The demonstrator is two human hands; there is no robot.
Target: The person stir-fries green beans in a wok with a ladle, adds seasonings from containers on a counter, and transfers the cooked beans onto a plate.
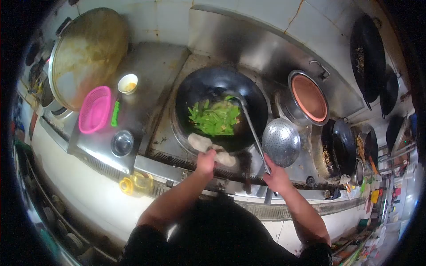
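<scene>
A large black wok (195, 88) sits on the burner in front of me, with green vegetable pieces (217, 117), flat and pod-like, heaped in its middle. At the wok's near rim my left hand (207, 164) is closed round a pale folded cloth (199, 142), which lies against the rim. My right hand (276, 177) grips the long handle of a metal ladle (250, 122). The ladle's bowl end reaches into the vegetables at their far right side. Beside that handle, to the right, rests a round perforated strainer (281, 142).
A steel pot (290, 104) with an orange-brown inside stands right of the wok. On the left counter are a pink basket (94, 111), a green-handled tool (115, 114), a white bowl (128, 84) and a metal bowl (122, 143). An oil jug (136, 183) stands at the front edge.
</scene>
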